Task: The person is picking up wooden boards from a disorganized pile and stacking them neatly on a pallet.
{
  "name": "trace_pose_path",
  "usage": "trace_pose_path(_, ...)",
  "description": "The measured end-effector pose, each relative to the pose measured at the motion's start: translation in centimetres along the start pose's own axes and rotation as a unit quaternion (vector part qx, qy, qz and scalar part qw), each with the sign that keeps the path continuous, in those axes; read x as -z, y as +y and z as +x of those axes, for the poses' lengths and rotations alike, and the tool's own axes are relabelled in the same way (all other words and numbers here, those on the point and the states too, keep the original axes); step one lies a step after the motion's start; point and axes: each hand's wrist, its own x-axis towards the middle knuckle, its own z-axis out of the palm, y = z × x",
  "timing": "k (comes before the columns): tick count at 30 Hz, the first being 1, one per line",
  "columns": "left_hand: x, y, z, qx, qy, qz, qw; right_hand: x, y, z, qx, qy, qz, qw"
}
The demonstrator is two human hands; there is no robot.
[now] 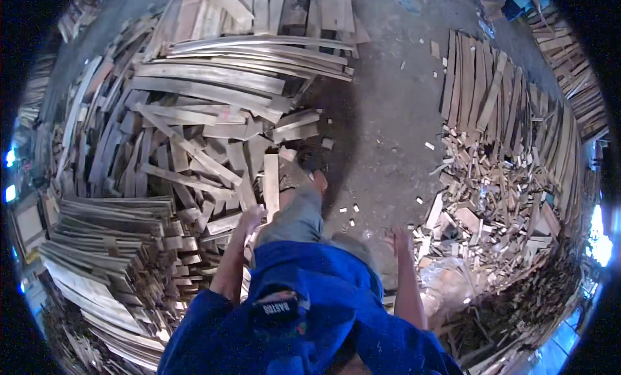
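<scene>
My left hand (252,218) hangs beside my left thigh, next to the piled wood on the left. Its fingers look loosely extended and blurred, and I see nothing held in them. Just ahead of it, a short pale board (271,183) lies by my leg at the edge of the pile. My right hand (397,239) is out to the right of my hip, fingers apart and holding nothing. To its right spreads a heap of small wood offcuts (475,220).
Stacked planks (110,239) rise at the left, with long boards (220,84) heaped ahead. More planks (482,84) lie beyond the offcuts on the right. Between the piles runs a grey floor (388,116) dotted with wood chips. Clear plastic (453,281) lies near my right forearm.
</scene>
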Motion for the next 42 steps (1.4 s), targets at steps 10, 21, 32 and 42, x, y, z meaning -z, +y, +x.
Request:
trace_pose_path(10, 14.4, 23.3, 20.1, -0.054, 0.186, -0.381, 0.904, -2.4, -26.2, 14.4, 0.046, -0.078, -0.041, 0.995)
trace_pose_path(21, 11.1, 18.1, 19.6, 0.31, 0.29, -0.459, 0.781, -16.1, -47.9, 38.1, 0.059, -0.139, -0.287, 0.946)
trace_pose_path(32, -2.2, 32.3, 44.9, 0.267, 0.218, -0.458, 0.82, -36.5, -67.2, 71.3, 0.297, -0.281, -0.691, 0.596)
trace_pose_path(42, 0.8, 30.9, 81.4, 0.279, 0.447, -0.561, 0.639, -46.5, -62.6, 83.2, 0.424, -0.223, -0.789, 0.384)
